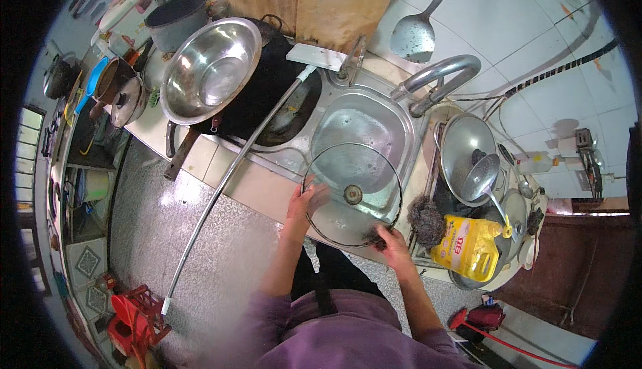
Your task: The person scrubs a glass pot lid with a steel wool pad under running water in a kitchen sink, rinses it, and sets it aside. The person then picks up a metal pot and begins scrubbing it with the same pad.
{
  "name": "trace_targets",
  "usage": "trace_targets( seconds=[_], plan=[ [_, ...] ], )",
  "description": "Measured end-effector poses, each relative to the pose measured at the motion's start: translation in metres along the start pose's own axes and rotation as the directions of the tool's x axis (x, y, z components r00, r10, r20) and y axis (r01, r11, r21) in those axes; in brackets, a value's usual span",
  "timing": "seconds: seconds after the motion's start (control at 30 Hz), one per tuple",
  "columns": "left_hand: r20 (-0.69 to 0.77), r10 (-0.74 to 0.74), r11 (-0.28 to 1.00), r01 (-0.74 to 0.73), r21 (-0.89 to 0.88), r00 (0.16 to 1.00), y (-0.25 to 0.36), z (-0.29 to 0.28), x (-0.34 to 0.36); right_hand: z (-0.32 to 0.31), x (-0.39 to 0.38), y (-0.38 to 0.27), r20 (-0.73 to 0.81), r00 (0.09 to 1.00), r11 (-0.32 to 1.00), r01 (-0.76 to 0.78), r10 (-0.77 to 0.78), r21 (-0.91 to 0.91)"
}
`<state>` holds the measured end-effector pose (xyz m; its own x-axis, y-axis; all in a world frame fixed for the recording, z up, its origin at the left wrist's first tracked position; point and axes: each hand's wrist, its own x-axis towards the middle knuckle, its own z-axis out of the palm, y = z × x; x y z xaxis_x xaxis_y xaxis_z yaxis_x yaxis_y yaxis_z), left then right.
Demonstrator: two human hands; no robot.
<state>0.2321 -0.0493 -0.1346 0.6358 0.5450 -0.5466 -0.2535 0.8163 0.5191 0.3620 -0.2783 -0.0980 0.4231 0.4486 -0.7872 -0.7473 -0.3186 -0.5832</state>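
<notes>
A round clear glass pot lid (344, 225) with a thin dark rim is tilted over the near part of the steel sink (364, 121). My left hand (305, 200) grips the lid's left rim, its fingers slightly blurred. Against the near right rim, my right hand (396, 252) is closed round a small dark scrubber (381, 238), mostly hidden by the fingers. A round brown piece shows at the middle of the glass; I cannot tell whether it is the lid's knob or the drain beneath. Above the basin arches a metal faucet (445, 78).
Right of the sink are a dark wiry scouring ball (426, 220), a yellow detergent jug (466, 247), a ladle (481, 175) and a steel lid (468, 145). To the left, a steel basin (212, 71) rests on a black wok, and a long-handled squeegee (237, 161) leans across the counter.
</notes>
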Motion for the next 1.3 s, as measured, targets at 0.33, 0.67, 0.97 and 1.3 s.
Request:
trace_targets(
  seconds=[0.33,0.67,0.97,1.3],
  plan=[
    [-0.031,0.075,0.994,-0.072,0.079,0.997,-0.003,-0.016,-0.006,0.036,0.012,-0.052,0.102,0.798,0.599,0.524,-0.594,-0.605],
    [-0.096,0.036,0.999,-0.033,0.038,0.995,-0.012,-0.026,-0.009,0.095,0.023,0.013,0.327,0.659,0.176,0.577,-0.677,-0.798],
    [-0.068,0.030,0.997,-0.025,0.075,0.997,-0.002,-0.011,-0.003,0.033,0.041,-0.033,0.182,0.624,0.157,0.449,-0.760,-0.880],
    [-0.153,0.183,0.983,-0.175,0.062,0.971,-0.017,0.008,0.005,-0.007,0.094,-0.091,0.434,0.636,-0.314,0.300,-0.638,-0.901]
  ],
)
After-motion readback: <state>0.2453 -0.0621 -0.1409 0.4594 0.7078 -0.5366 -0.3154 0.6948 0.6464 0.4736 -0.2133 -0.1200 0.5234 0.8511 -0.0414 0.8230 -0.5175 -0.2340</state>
